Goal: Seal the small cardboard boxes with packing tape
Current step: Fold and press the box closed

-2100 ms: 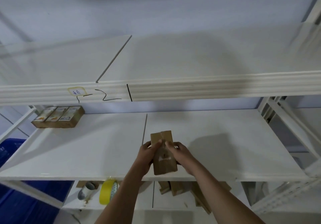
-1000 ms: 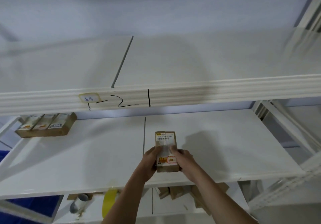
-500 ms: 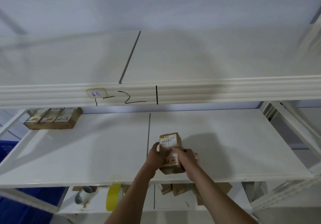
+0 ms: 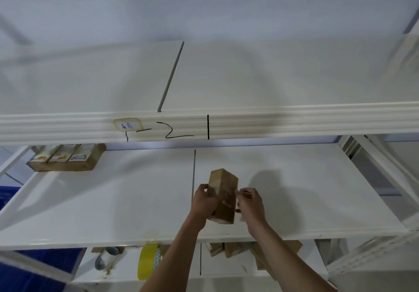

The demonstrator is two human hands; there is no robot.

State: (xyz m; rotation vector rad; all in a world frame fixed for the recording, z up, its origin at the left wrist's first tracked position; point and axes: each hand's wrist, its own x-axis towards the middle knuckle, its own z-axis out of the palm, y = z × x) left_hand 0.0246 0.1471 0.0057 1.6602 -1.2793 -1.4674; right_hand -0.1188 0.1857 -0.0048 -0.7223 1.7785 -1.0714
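Left hand [image 4: 203, 203] and right hand [image 4: 250, 203] grip a small cardboard box [image 4: 223, 197] above the middle shelf [image 4: 113, 201], prob. checking its seal; next: set down w/ sealed boxes [image 4: 65, 156] far left.

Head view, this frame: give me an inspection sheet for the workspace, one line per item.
Surface: white metal middle shelf, with a seam down its middle.
Job's things: small brown cardboard box held tilted above the shelf; yellow roll of packing tape standing on the lower shelf.
Clutter: row of three labelled brown boxes at the shelf's far left; loose cardboard pieces and a grey roll on the lower shelf.
Grip: left hand and right hand each curl round a side of the box.
Cables: nothing seen.
Surroundings: upper shelf rail with a handwritten label and marker lines; blue bin at left.
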